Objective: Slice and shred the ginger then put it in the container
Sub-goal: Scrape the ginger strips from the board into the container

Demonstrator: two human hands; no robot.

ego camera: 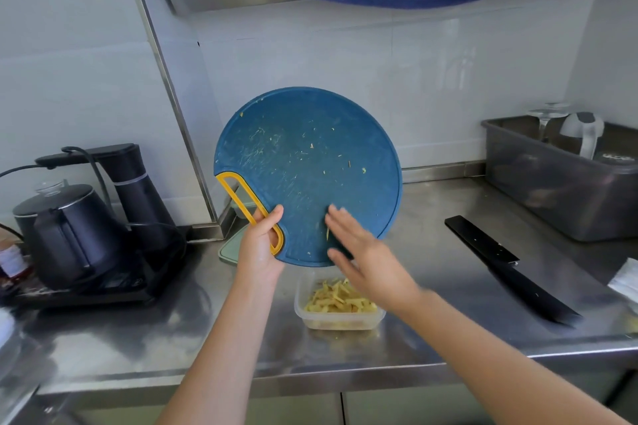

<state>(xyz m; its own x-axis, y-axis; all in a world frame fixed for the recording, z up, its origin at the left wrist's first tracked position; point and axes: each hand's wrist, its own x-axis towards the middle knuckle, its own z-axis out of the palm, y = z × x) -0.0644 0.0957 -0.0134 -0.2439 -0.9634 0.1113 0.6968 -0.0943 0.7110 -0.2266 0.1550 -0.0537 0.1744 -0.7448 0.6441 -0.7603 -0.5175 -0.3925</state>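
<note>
I see the ginger shreds [336, 298] lying jumbled, with no shared axis, in the clear container [340, 319] on the surface [138, 338]. At its 12 o'clock the tilted blue board [307, 166] faces me. My left hand [262, 248] grasps its yellow handle [253, 207]. My right hand [362, 252] lies flat on the board, fingers straight toward 11 o'clock. The knife [507, 267] lies at 3 o'clock.

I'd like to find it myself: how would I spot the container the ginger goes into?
Start at the steel counter, just below the tilted blue round cutting board. There sits the container: small, clear plastic, holding pale yellow ginger shreds, unlike the large grey bin at the far right.
</note>
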